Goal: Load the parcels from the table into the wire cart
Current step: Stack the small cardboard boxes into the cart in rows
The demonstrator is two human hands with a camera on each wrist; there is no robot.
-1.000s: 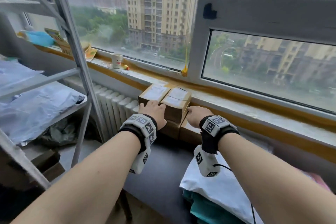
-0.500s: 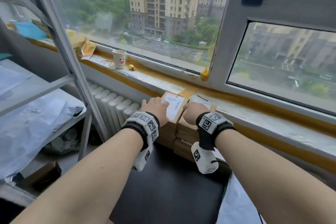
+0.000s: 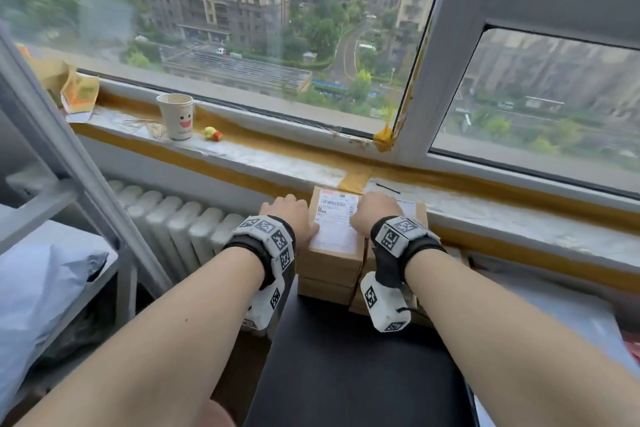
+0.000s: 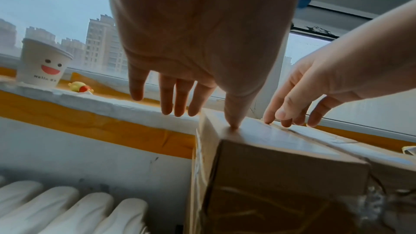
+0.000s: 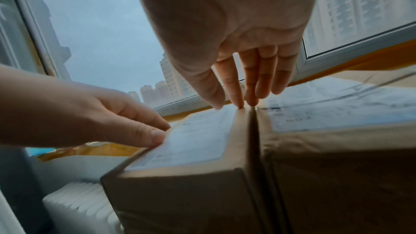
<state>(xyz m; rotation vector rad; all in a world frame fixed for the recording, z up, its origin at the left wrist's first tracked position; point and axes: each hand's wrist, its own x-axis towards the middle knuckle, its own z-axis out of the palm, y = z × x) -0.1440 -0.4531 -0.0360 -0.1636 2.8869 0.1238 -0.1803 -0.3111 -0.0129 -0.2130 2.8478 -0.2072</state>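
Note:
Two stacks of brown cardboard parcels stand on the black table (image 3: 346, 374) against the window sill. The top left parcel (image 3: 334, 229) (image 4: 281, 149) (image 5: 191, 141) carries a white label. My left hand (image 3: 287, 210) (image 4: 198, 113) (image 5: 135, 127) is at its left edge, thumb touching the top and straight fingers hanging past the side. My right hand (image 3: 374, 210) (image 5: 238, 100) (image 4: 290, 115) has straight fingers. Their tips touch at the gap between that parcel and the top right parcel (image 3: 414, 210) (image 5: 337, 116). Neither hand grips anything.
A grey metal rack (image 3: 69, 156) on the left holds grey mail bags (image 3: 41, 288). A white radiator (image 3: 180, 218) sits below the sill. A paper cup (image 3: 175, 116) and a small toy (image 3: 213, 133) stand on the sill. A white bag (image 3: 571, 322) lies at the right.
Both hands have moved forward and up from the parcels' front onto the top left parcel, the left to its left edge, the right to its right edge. The view has closed in.

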